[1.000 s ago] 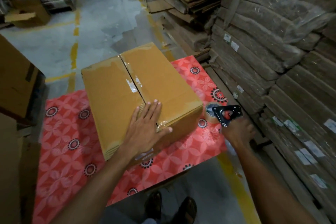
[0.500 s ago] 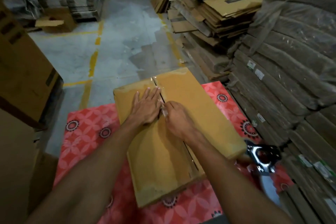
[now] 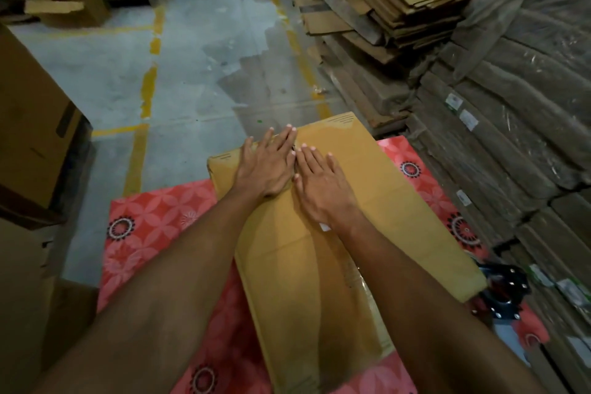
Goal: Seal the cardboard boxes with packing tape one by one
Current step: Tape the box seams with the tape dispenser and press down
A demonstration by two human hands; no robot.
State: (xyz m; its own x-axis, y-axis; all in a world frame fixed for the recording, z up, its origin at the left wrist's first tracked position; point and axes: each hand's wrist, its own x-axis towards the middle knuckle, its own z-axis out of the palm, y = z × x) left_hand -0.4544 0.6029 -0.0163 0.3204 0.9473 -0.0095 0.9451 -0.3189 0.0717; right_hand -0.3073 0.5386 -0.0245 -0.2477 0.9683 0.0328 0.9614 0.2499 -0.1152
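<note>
A brown cardboard box lies on a red patterned table, its flaps closed and clear tape along the centre seam. My left hand presses flat on the box top near its far edge, fingers straight. Beside it, just right of the seam, my right hand also presses flat on the lid. The black tape dispenser sits on the table at the box's right near corner, apart from both hands.
Stacks of flattened cardboard and wrapped bundles fill the right side. A large brown carton stands at the left. Grey concrete floor with yellow lines stretches beyond the table.
My right hand let go of the tape dispenser, which now rests on the table, and moved onto the box. Both hands slid along the seam toward the far edge.
</note>
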